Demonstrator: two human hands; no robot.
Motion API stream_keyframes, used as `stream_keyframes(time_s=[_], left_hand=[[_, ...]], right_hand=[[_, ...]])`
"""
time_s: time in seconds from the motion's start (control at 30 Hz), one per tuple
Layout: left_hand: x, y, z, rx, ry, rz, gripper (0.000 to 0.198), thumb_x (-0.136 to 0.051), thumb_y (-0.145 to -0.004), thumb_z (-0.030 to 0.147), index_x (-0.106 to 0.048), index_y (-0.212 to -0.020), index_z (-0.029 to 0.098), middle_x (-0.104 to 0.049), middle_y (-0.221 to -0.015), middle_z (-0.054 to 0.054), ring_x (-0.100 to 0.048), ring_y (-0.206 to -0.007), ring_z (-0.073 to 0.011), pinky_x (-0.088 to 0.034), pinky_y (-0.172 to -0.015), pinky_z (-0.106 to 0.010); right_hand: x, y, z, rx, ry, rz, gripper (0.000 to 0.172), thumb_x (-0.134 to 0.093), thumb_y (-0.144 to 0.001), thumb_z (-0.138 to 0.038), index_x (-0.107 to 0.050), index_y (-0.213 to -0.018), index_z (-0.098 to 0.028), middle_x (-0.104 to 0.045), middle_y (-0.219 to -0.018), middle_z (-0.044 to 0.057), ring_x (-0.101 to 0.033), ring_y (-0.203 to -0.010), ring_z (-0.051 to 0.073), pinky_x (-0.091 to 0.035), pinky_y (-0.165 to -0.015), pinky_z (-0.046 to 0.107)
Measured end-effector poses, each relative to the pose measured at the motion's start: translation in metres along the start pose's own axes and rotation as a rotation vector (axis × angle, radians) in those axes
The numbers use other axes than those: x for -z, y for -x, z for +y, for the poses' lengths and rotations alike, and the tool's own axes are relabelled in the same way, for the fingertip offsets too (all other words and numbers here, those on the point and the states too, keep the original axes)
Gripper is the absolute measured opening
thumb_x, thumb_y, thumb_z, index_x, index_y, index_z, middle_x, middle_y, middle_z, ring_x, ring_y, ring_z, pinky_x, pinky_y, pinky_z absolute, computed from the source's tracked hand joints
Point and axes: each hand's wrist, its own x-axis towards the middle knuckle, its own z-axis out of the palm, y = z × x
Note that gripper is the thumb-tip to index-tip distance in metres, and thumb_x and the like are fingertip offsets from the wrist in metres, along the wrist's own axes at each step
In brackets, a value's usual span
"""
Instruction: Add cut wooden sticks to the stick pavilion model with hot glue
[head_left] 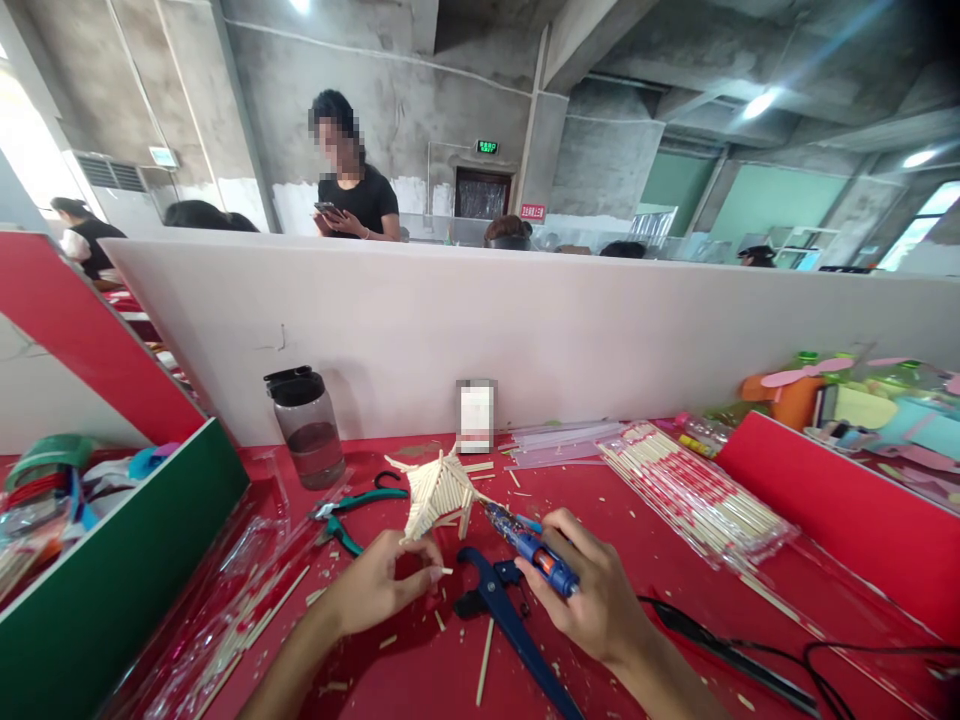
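Observation:
My left hand (382, 585) pinches the lower edge of a small model built from thin wooden sticks (437, 493), holding it just above the red table (652, 560). My right hand (592, 590) grips a blue glue gun (534, 548), its nozzle pointing at the right side of the stick model. A black cable (750, 650) runs from that hand off to the right.
Green-handled pliers (349, 510) lie left of the model, and a blue tool (510, 620) lies between my hands. A dark-lidded jar (306, 425) stands at the white partition (525, 320). Bundled sticks (690, 490) lie right. A green box (105, 580) sits left. A person (352, 190) stands behind.

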Motion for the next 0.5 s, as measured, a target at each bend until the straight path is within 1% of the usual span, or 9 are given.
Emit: stream_keyframes(time_s=[0.1, 0.17, 0.3, 0.5], left_hand=[[-0.0004, 0.0002, 0.0007, 0.002, 0.006, 0.011, 0.044, -0.055, -0.093, 0.055, -0.072, -0.083, 0.015, -0.072, -0.078, -0.008, -0.062, -0.078, -0.0214, -0.047, -0.075, -0.030], [-0.0005, 0.0003, 0.0012, 0.004, 0.011, 0.019, 0.044, -0.056, -0.093, 0.055, -0.072, -0.083, 0.015, -0.072, -0.078, -0.008, -0.062, -0.077, -0.0216, -0.047, -0.074, -0.031], [-0.0004, 0.0003, 0.0009, 0.002, -0.004, 0.022, 0.043, -0.056, -0.092, 0.055, -0.071, -0.083, 0.015, -0.072, -0.079, -0.008, -0.062, -0.077, -0.0215, -0.047, -0.074, -0.030], [-0.0013, 0.0005, 0.0002, -0.003, 0.008, 0.025, 0.044, -0.057, -0.092, 0.055, -0.072, -0.083, 0.015, -0.071, -0.078, -0.007, -0.062, -0.077, -0.0216, -0.047, -0.073, -0.030]], right_hand=[[0.0006, 0.0003, 0.0010, -0.003, -0.057, -0.014, 0.012, -0.054, -0.098, -0.034, -0.057, -0.100, -0.023, -0.061, -0.096, 0.007, -0.064, -0.079, 0.018, -0.050, -0.067, 0.026], [0.0002, 0.0007, 0.0015, -0.004, -0.080, -0.017, 0.012, -0.055, -0.098, -0.034, -0.058, -0.102, -0.023, -0.062, -0.098, 0.008, -0.065, -0.081, 0.019, -0.051, -0.070, 0.027], [-0.0026, 0.0015, 0.0020, -0.008, -0.067, -0.003, 0.012, -0.055, -0.098, -0.034, -0.057, -0.096, -0.023, -0.062, -0.095, 0.007, -0.064, -0.076, 0.017, -0.051, -0.067, 0.026], [-0.0052, 0.0015, 0.0012, -0.022, -0.042, 0.039, 0.013, -0.055, -0.097, -0.035, -0.055, -0.091, -0.023, -0.059, -0.089, 0.004, -0.063, -0.071, 0.016, -0.048, -0.063, 0.024]])
